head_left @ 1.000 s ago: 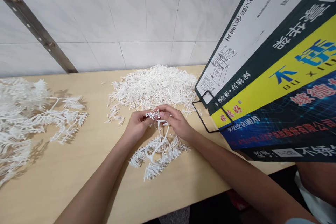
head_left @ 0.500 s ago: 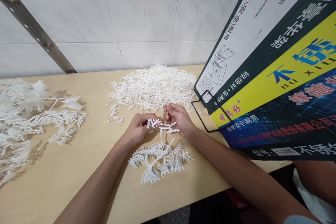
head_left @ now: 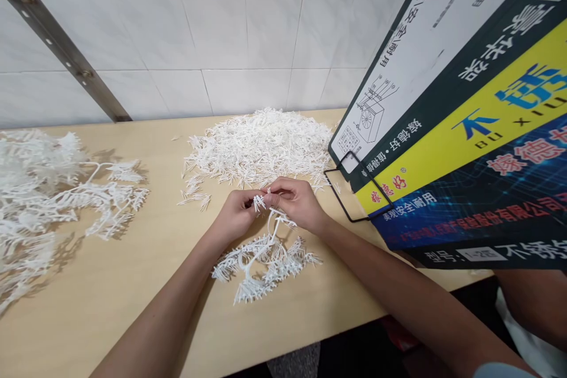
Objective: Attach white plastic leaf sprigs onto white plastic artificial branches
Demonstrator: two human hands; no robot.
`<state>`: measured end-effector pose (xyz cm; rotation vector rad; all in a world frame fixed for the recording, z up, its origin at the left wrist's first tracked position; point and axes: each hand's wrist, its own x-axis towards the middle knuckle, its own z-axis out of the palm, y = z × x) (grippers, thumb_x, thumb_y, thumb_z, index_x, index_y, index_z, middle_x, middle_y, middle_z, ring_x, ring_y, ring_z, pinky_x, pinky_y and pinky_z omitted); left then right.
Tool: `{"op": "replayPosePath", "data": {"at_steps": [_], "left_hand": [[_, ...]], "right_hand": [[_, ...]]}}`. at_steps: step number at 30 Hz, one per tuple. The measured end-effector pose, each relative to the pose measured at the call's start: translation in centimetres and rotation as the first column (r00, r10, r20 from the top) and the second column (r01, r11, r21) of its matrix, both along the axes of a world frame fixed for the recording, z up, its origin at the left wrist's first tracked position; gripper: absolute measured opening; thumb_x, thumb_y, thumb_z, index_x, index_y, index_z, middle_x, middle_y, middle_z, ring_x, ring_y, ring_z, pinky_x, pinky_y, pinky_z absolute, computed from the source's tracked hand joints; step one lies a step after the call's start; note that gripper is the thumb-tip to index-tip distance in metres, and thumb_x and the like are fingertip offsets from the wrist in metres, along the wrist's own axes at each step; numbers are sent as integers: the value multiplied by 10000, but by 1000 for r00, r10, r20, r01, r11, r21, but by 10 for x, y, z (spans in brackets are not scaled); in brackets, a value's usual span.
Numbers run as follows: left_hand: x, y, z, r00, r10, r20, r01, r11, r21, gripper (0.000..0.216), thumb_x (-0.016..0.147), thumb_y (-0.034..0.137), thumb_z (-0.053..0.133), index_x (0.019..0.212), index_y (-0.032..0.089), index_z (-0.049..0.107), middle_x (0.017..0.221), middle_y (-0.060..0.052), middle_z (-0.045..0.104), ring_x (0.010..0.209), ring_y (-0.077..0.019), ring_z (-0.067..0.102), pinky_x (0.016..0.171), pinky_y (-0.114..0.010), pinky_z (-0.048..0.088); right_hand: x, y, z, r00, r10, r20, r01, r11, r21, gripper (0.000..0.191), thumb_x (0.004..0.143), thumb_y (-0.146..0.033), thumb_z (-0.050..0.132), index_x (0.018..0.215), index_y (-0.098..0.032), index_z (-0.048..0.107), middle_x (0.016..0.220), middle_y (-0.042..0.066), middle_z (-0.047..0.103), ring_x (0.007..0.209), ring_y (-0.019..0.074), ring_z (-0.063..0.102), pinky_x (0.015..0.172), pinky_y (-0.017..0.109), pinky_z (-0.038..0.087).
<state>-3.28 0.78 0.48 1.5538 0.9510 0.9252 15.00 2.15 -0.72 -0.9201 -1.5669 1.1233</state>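
Note:
Both hands meet over the light wooden table (head_left: 133,283), pinching the top of a white plastic branched frame (head_left: 261,257) lined with small stick-like pieces. My left hand (head_left: 237,215) grips one cluster of pieces at the frame's upper end. My right hand (head_left: 296,201) is closed on the same end from the right. The rest of the frame lies on the table below the hands. Just behind the hands sits a pile of loose white plastic sticks (head_left: 261,144).
A heap of white branched frames (head_left: 48,195) covers the table's left side. A large printed cardboard box (head_left: 465,124) leans in from the right, with a black wire stand (head_left: 354,189) beneath it. A tiled wall (head_left: 221,29) and a slanted metal bracket (head_left: 66,53) stand behind.
My right hand drew away from the frame toward the stick pile half a second ago and has come back to its top end. The frame shifted slightly left.

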Motion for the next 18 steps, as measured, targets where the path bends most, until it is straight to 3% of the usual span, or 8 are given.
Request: {"op": "replayPosePath", "data": {"at_steps": [5, 10, 15, 18], "left_hand": [[2, -4, 2, 1000, 15, -15, -15, 1000, -10, 293, 852, 435, 717, 751, 160, 725, 666, 0, 530, 662, -150, 418, 624, -274, 327], [6, -10, 9, 1000, -20, 11, 21, 999, -37, 351, 843, 432, 724, 623, 178, 623, 606, 19, 439, 603, -131, 363, 591, -282, 284], [5, -8, 7, 995, -88, 46, 91, 993, -72, 281, 854, 407, 709, 703, 173, 681, 687, -19, 554, 682, -166, 471, 655, -302, 350], [3, -5, 4, 998, 24, 61, -17, 993, -120, 344, 858, 449, 715, 660, 180, 631, 617, 7, 463, 613, -145, 397, 604, -294, 298]], "right_hand": [[-1, -8, 3, 997, -77, 13, 76, 996, 54, 259, 877, -428, 773, 754, -206, 724, 744, 31, 718, 709, 187, 676, 678, 322, 549], [-5, -20, 6, 969, -166, -183, 165, 986, -21, 353, 940, -506, 687, 755, -209, 640, 707, 8, 639, 644, 157, 607, 635, 298, 524], [-4, -14, 5, 969, -58, -241, 24, 990, -142, 296, 957, -507, 670, 886, -219, 681, 662, -31, 537, 566, 124, 525, 545, 252, 490], [0, -11, 6, 973, 13, -230, -45, 990, -132, 247, 979, -410, 645, 1152, -252, 724, 872, 8, 648, 690, 132, 615, 651, 267, 562]]}}
